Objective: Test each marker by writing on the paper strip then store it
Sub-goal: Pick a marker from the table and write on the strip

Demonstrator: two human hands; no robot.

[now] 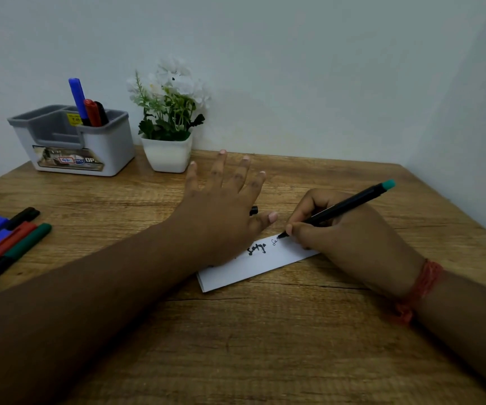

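Note:
A white paper strip (pixel 253 267) lies tilted on the wooden desk, with dark handwriting on it. My right hand (pixel 349 232) grips a black marker with a teal end (pixel 349 204), its tip touching the strip beside the writing. My left hand (pixel 224 211) rests flat on the strip's left part, fingers spread; a small black cap (pixel 254 210) shows between thumb and palm. A grey-and-white organizer (pixel 72 138) at the back left holds a blue, a red and a black marker (pixel 88 108). Several more markers (pixel 5 244) lie at the desk's left edge.
A white pot with artificial white flowers (pixel 168 124) stands right of the organizer, against the wall. Walls close the desk (pixel 265 331) at the back and on the right. A red thread band circles my right wrist.

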